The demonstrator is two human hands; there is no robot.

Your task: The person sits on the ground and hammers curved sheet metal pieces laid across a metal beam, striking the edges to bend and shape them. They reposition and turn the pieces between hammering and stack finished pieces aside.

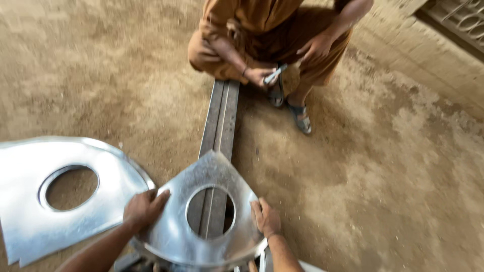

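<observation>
My left hand [144, 208] lies flat on the left edge of a shiny sheet-metal piece [174, 229] with a round hole in it. My right hand [265, 217] grips the same piece at its right edge. The piece rests on a long steel bar [220, 115] that runs away from me across the dirt floor and shows through the hole.
A second, larger sheet-metal piece [30, 211] with a round hole lies on the ground at left. Another person [262, 30] squats at the bar's far end, holding a small metal tool [275, 74]. A concrete ledge [428, 55] runs at upper right.
</observation>
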